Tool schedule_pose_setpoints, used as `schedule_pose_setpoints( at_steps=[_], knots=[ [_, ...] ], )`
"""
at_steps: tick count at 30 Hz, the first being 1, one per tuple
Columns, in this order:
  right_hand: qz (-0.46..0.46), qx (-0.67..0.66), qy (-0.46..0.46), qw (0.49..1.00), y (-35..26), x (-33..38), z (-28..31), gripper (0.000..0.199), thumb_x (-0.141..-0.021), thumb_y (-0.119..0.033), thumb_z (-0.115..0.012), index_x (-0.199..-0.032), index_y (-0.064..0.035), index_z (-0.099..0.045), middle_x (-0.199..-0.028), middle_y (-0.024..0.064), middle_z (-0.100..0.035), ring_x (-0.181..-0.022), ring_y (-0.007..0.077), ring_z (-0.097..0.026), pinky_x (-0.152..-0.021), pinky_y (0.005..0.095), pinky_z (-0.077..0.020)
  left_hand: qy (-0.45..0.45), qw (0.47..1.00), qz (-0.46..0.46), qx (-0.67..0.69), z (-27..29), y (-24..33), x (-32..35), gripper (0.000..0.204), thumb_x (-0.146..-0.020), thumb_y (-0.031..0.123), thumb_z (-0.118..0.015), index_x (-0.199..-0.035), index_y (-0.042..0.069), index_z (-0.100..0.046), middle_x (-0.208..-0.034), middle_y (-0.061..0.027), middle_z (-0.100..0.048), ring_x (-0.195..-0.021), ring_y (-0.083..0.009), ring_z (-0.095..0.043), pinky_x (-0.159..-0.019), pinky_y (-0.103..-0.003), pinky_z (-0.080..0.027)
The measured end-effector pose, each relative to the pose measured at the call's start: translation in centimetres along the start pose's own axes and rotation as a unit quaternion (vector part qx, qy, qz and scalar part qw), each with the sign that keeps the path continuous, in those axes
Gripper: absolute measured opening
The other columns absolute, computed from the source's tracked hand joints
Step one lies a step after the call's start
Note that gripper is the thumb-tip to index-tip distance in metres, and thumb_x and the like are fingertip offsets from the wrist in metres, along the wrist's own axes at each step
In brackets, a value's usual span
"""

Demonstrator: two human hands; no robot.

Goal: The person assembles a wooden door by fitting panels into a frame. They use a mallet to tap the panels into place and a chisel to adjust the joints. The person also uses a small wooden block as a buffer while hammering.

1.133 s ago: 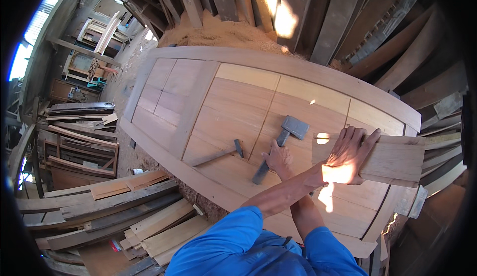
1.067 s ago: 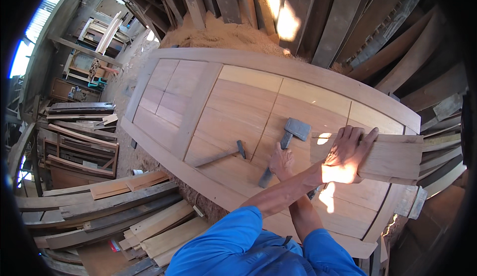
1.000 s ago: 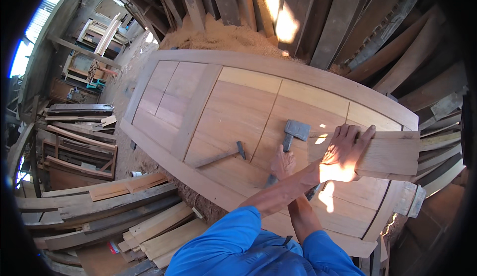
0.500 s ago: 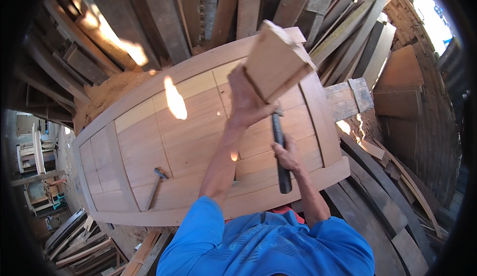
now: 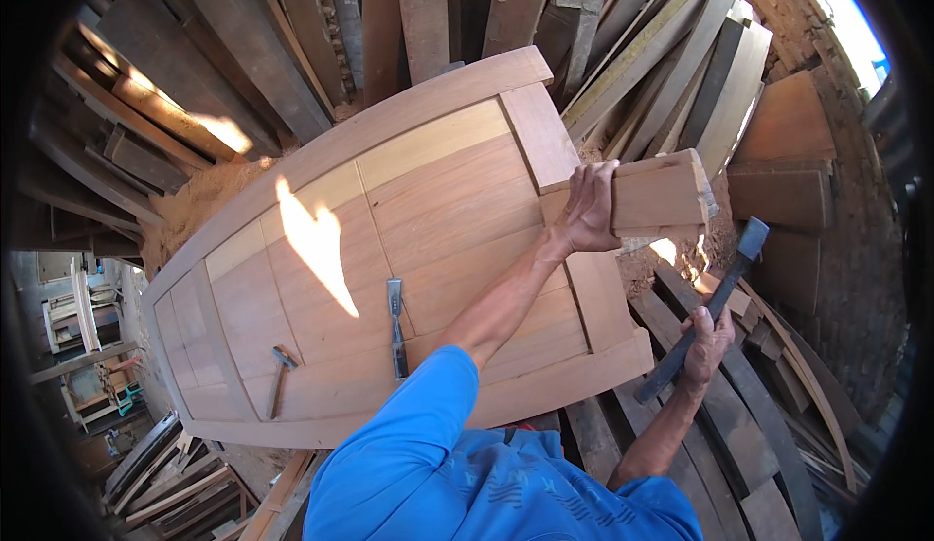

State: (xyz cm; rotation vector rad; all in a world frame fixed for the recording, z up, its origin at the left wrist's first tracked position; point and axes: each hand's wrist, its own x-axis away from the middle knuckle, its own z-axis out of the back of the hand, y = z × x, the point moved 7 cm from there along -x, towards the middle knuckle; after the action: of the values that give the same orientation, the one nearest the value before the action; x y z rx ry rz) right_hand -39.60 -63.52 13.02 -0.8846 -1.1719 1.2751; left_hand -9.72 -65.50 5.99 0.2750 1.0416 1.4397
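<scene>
My left hand (image 5: 589, 208) is closed around a thick wooden block (image 5: 662, 196), gripping it over the right end of a large panelled wooden door (image 5: 457, 200). Whether the block touches the door frame I cannot tell. Off the door's right end, my right hand (image 5: 707, 344) grips a dark-handled hammer (image 5: 725, 293) by its handle, its head pointing up and away, just below the block. A chisel (image 5: 396, 327) with a flat metal blade lies on the door panels, left of my left forearm. Farther left rests a small hammer (image 5: 281, 378) with a wooden handle.
Tall boards (image 5: 418, 16) lean behind the door, with sawdust (image 5: 209, 200) at its far left edge. Dark planks (image 5: 730, 414) lie on the right below my right arm. Offcuts (image 5: 185, 492) are piled at the lower left. A brick wall (image 5: 856, 210) curves along the right.
My left hand has carried the wooden block right and lowered it toward the door's right end. My right hand has swung the hammer right, off the door. The chisel has come into full view.
</scene>
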Motion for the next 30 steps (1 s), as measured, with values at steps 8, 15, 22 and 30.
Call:
schedule_pose_setpoints(
  at_steps=[8,15,22,30],
  knots=[
    [0.083,0.004,0.037,0.996,-3.0,-2.5,1.3,0.036,-0.094,-0.018,-0.072,-0.12,0.0027,-0.058,-0.09,0.0023,-0.059,-0.076,0.0084,-0.059,-0.067,0.0215,-0.0475,0.006,1.0,0.023,0.01,0.1,-2.6,-0.7,0.125,-0.048,0.023,-0.09,-0.15,-0.002,-0.021,-0.128,-0.025,-0.04,-0.117,-0.0431,-0.04,-0.108,-0.053,-0.032],
    [0.132,0.114,-0.002,0.985,-10.1,-9.4,-1.5,0.03,-0.092,-0.008,-0.068,-0.118,0.002,-0.057,-0.092,0.006,-0.062,-0.079,0.013,-0.062,-0.072,0.0298,-0.0507,-0.017,0.998,0.059,0.008,-0.8,-3.8,-1.0,0.13,-0.045,0.024,-0.092,-0.151,-0.003,-0.02,-0.131,-0.0245,-0.04,-0.119,-0.0431,-0.04,-0.109,-0.052,-0.031],
    [0.208,0.416,-0.133,0.875,-14.6,-13.6,-7.0,0.029,-0.082,-0.007,-0.063,-0.11,0.001,-0.058,-0.083,0.0169,-0.063,-0.077,0.0289,-0.064,-0.076,0.0393,-0.0505,0.0,0.998,0.057,0.013,-0.8,-3.5,-0.9,0.128,-0.045,0.022,-0.089,-0.151,-0.002,-0.021,-0.13,-0.0242,-0.041,-0.118,-0.0427,-0.041,-0.108,-0.052,-0.033],
    [0.182,0.344,-0.078,0.918,-14.6,-15.2,-4.0,0.029,-0.087,-0.011,-0.065,-0.113,-0.001,-0.059,-0.09,0.0117,-0.064,-0.08,0.0228,-0.061,-0.078,0.0389,-0.05,-0.007,0.998,0.066,0.0,-0.9,-3.9,-0.8,0.131,-0.045,0.024,-0.089,-0.152,-0.002,-0.019,-0.129,-0.0229,-0.039,-0.117,-0.0405,-0.04,-0.108,-0.05,-0.032]
  ],
)
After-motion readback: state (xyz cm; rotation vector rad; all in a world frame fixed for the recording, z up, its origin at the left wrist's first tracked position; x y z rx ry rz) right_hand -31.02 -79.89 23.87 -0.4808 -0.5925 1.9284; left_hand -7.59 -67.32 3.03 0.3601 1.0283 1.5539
